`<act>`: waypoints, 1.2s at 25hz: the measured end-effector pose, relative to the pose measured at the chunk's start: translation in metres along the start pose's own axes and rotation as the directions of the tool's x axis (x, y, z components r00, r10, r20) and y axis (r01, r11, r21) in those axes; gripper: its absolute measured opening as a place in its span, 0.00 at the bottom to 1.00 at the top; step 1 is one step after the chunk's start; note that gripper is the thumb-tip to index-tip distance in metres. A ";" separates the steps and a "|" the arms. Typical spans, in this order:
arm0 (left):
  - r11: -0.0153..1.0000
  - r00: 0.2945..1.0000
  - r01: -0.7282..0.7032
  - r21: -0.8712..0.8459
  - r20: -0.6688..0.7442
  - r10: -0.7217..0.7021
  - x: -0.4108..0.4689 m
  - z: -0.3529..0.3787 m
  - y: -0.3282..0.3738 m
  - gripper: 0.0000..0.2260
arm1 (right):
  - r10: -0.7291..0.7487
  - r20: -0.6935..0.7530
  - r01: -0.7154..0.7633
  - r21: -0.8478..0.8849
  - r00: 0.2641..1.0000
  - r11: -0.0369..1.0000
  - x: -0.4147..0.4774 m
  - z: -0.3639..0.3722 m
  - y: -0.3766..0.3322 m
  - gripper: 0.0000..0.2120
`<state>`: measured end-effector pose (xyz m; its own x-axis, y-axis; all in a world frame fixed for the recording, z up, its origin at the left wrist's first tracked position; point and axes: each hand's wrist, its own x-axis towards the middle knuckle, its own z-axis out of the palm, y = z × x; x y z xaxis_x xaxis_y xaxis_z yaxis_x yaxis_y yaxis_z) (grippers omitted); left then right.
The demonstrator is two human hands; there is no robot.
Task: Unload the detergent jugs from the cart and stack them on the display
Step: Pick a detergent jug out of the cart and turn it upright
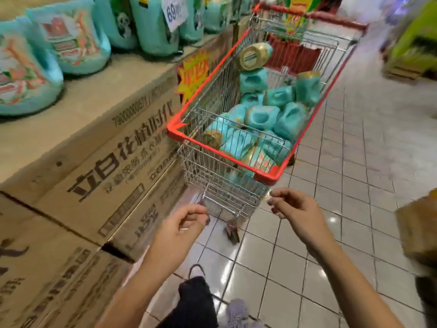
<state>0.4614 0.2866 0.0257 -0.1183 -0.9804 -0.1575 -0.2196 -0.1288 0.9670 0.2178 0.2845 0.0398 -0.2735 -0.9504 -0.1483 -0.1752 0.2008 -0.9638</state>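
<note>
Teal plastic detergent jugs with gold caps [262, 119] lie heaped in the red-rimmed wire shopping cart [223, 156], the brown cardboard-carton display [106, 147] just left of it. Before the cart's near end, the left hand [184, 223] and right hand [294, 209] hover loosely curled, grasping nothing.

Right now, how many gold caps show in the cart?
3: a gold cap topmost at the far left, a second at the far right, a third in the near-left corner. Others may be buried among the jugs.
</note>
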 end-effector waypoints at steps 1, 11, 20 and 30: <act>1.000 1.000 -0.005 -0.010 0.017 0.005 0.020 0.007 0.003 0.08 | 0.000 -0.013 0.000 0.002 1.000 1.000 0.014 -0.006 0.000 0.07; 0.996 0.994 -0.012 -0.088 0.105 0.021 0.250 0.060 0.060 0.09 | 0.005 -0.144 -0.005 -0.002 0.990 1.000 0.205 -0.044 -0.024 0.08; 0.993 0.982 0.117 0.005 0.151 -0.116 0.421 0.158 0.093 0.07 | -0.020 -0.226 0.003 -0.074 0.974 0.997 0.387 -0.106 -0.026 0.09; 0.965 0.965 0.260 -0.028 -0.033 -0.260 0.595 0.360 0.090 0.16 | -0.456 -0.178 0.304 -0.532 0.872 0.790 0.577 -0.223 -0.004 0.14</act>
<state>0.0230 -0.2548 -0.0527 -0.0255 -0.9174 -0.3973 -0.2153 -0.3830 0.8983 -0.1500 -0.2118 0.0073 -0.3267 -0.8783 0.3492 -0.7251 -0.0041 -0.6886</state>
